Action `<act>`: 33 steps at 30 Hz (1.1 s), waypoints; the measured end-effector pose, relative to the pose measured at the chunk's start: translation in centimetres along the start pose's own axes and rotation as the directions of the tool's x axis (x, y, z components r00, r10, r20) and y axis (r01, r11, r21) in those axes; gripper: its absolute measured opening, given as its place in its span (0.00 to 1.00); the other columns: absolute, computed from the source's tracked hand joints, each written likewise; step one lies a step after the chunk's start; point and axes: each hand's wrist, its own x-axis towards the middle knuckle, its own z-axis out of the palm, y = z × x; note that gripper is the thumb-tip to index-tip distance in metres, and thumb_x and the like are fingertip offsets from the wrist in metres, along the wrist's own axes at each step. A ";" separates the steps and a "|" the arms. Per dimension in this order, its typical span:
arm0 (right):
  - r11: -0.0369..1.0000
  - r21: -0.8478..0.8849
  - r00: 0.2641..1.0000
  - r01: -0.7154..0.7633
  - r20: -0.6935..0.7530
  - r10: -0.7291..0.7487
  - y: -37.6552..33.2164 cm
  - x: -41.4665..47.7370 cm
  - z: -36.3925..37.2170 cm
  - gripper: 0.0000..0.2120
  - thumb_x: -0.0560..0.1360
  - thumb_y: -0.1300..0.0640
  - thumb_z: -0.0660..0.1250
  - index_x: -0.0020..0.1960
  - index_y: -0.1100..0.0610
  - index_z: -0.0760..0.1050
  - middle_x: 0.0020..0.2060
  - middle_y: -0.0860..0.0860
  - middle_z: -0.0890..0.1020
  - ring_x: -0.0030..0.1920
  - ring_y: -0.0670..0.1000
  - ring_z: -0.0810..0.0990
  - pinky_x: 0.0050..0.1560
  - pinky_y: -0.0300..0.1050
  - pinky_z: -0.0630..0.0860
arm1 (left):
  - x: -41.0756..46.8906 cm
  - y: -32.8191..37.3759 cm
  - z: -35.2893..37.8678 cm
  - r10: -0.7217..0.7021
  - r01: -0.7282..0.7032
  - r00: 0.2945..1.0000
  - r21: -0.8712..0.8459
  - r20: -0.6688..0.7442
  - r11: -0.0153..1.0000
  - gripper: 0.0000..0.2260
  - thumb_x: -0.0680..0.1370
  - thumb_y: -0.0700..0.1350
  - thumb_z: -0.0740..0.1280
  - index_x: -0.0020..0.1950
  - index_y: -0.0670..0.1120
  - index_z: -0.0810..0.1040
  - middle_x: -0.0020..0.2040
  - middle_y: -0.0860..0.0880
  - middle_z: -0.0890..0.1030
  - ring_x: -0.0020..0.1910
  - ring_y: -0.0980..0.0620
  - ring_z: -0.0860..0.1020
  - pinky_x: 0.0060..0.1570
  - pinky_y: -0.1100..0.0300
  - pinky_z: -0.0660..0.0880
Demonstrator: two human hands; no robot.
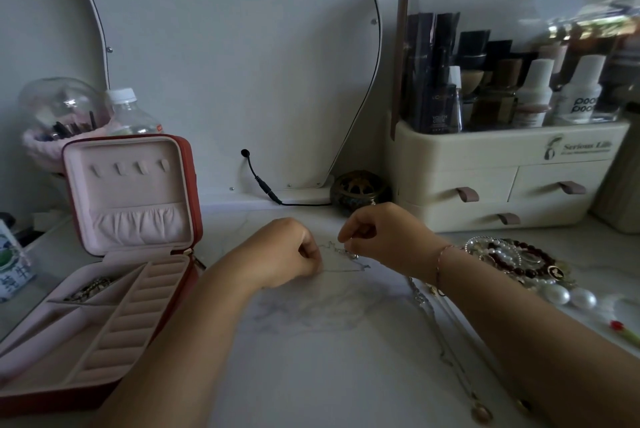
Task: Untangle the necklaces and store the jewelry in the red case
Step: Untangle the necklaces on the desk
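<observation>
Spanning left hand to right hand crosswise, pinched silver chain.

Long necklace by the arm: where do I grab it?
Pinch the round pendant from above, from the near side. It lies flat at the loose end of the chain, in the open. The far end goes under the right arm, so pulling there might snag.

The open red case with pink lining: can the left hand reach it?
Likely yes: the red case lies open beside the left hand, nothing between, though that hand pinches a thin chain.
</observation>
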 end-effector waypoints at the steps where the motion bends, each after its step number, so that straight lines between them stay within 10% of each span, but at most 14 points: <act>1: 1.000 0.018 1.000 -0.001 0.002 0.001 0.0 0.0 0.0 0.04 0.73 0.60 0.69 0.47 0.52 0.81 0.35 0.41 0.79 0.37 0.39 0.77 0.38 0.24 0.71 | 0.0 0.0 0.0 -0.003 0.003 1.000 -0.010 -0.010 1.000 0.03 0.74 0.46 0.71 0.45 0.48 0.84 0.43 0.52 0.83 0.43 0.54 0.81 0.46 0.57 0.79; 12: 0.919 0.394 0.999 -0.007 0.049 -0.013 -0.9 -0.4 -0.7 0.03 0.73 0.61 0.70 0.44 0.54 0.80 0.32 0.45 0.80 0.29 0.37 0.74 0.33 0.29 0.72 | -0.3 0.8 -1.0 -0.038 0.008 0.999 -0.640 -0.032 0.769 0.05 0.75 0.44 0.70 0.45 0.43 0.83 0.38 0.51 0.83 0.41 0.57 0.79 0.51 0.65 0.76; 24: 0.872 0.488 0.995 -0.023 0.092 -0.025 -0.9 -0.5 -1.2 0.04 0.73 0.62 0.69 0.41 0.56 0.80 0.35 0.49 0.80 0.36 0.45 0.75 0.39 0.36 0.72 | -0.7 1.5 -1.2 -0.007 0.042 0.999 -0.857 0.045 0.514 0.11 0.72 0.46 0.68 0.47 0.39 0.81 0.42 0.46 0.80 0.40 0.54 0.76 0.51 0.59 0.75; 33: 0.879 0.477 0.998 -0.003 0.061 -0.030 -0.9 -0.6 -1.4 0.03 0.72 0.59 0.70 0.44 0.58 0.81 0.36 0.50 0.81 0.37 0.45 0.76 0.42 0.39 0.73 | -0.8 1.7 -1.1 0.013 0.025 0.999 -0.845 0.038 0.534 0.15 0.69 0.47 0.69 0.49 0.38 0.82 0.45 0.44 0.80 0.42 0.55 0.76 0.52 0.60 0.75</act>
